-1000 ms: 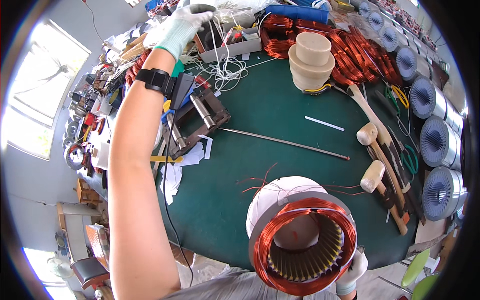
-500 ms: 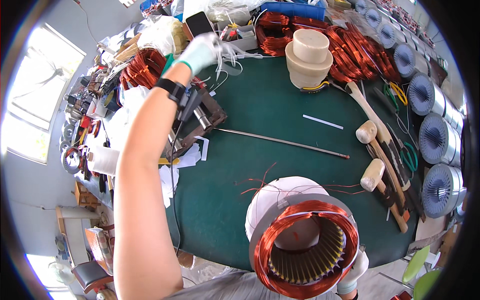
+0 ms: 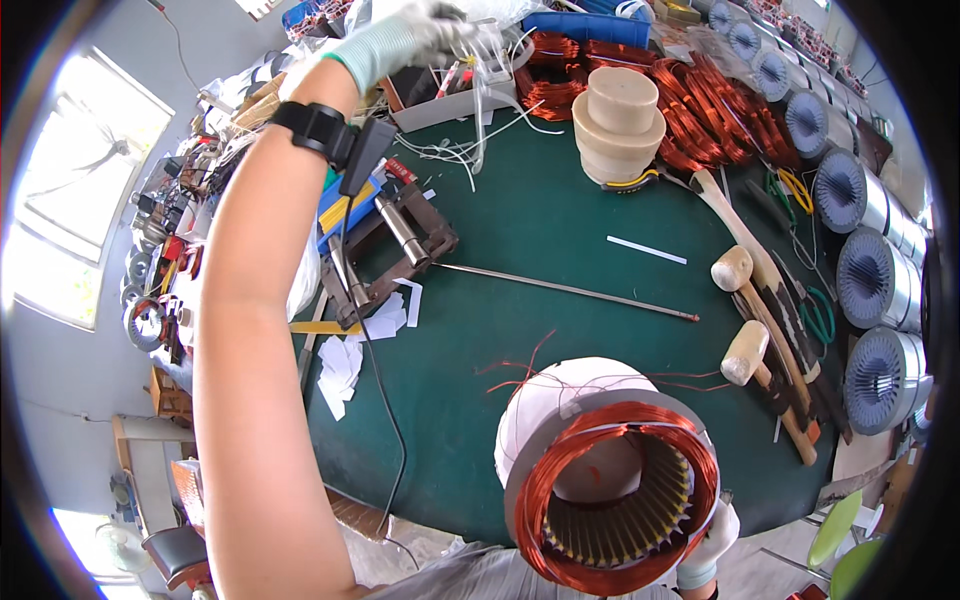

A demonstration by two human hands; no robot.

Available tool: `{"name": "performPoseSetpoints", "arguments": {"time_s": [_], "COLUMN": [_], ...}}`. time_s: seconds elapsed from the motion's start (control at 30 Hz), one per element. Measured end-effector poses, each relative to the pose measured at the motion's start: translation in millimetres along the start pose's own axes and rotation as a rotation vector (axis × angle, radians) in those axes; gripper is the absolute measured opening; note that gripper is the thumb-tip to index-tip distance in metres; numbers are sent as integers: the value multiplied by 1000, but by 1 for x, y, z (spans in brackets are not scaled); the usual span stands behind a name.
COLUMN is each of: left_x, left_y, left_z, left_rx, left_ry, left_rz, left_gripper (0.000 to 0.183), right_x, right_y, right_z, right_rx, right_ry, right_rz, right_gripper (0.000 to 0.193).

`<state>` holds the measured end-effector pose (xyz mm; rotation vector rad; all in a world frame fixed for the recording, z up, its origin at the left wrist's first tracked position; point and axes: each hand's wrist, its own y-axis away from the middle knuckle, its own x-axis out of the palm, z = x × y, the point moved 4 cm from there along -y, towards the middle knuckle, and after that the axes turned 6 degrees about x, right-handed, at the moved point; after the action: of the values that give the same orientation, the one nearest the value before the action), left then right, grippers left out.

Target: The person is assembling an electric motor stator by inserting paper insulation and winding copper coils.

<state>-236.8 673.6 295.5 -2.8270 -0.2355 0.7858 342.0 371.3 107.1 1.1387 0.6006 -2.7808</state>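
My left hand [image 3: 425, 38], in a pale glove with a green cuff, is stretched to the far side of the table. Its fingers are blurred by motion but appear closed on thin white tubing [image 3: 481, 110], which hangs beside a grey box [image 3: 440, 112]. Close to me, a stator [image 3: 537, 470] wound with red-brown copper wire tilts its open bore toward me. Loose wire ends stick out behind it, over a round white piece [image 3: 520, 425]. My gloved right hand [image 3: 716, 540] grips the stator's lower right side; the stator hides part of the fingers.
A metal rod [image 3: 570, 290] lies mid-table beside a metal frame [image 3: 410, 235]. Mallets [image 3: 745, 352] are on the right, a stepped cream block [image 3: 620, 120] and copper coils [image 3: 700, 110] at the back. Grey cores [image 3: 868, 280] line the right. A black cable [image 3: 385, 420] runs from my left wrist.
My left hand has moved up and slightly away over the grey box, with white tubing lifting beside it. The stator and my right hand have barely shifted.
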Motion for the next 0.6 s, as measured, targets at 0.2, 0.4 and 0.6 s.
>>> {"name": "performPoseSetpoints", "arguments": {"time_s": [0.2, 0.4, 0.6], "left_x": [2, 34, 71], "left_y": [14, 41, 47], "left_z": [70, 92, 120], "left_rx": [110, 47, 63], "left_ry": [-1113, -978, -1184], "left_rz": [231, 398, 527], "left_gripper": [38, 31, 23], "right_x": [1, 0, 1], "right_y": [-1, 2, -1], "right_z": [2, 0, 0], "right_rx": [7, 37, 45], "right_ry": [4, 32, 11], "right_rz": [18, 23, 19], "right_gripper": [25, 24, 24]}}
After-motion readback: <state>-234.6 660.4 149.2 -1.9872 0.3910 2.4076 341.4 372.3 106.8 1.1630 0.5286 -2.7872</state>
